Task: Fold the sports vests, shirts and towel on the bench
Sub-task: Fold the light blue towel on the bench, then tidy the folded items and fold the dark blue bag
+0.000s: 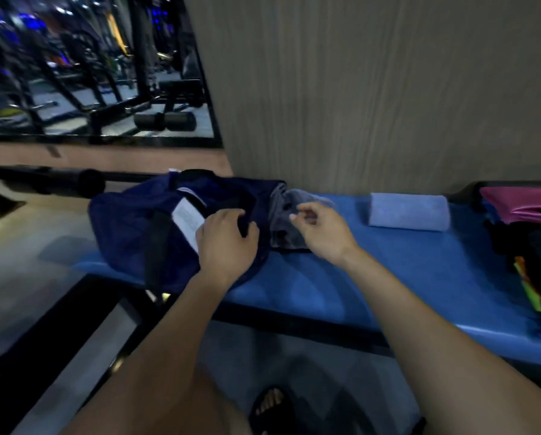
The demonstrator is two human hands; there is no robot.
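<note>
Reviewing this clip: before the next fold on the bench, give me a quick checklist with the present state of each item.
1. Left hand grips the navy garment: ok.
2. Right hand has hold of the grey garment: cannot tell; its fingers curl just above the cloth.
3. Navy garment lies flat for folding: not ok, bunched and hanging over the end of the bench.
4. Light blue towel already folded: ok.
5. Bare bench surface for folding: ok, between the hands and the clothes pile.
</note>
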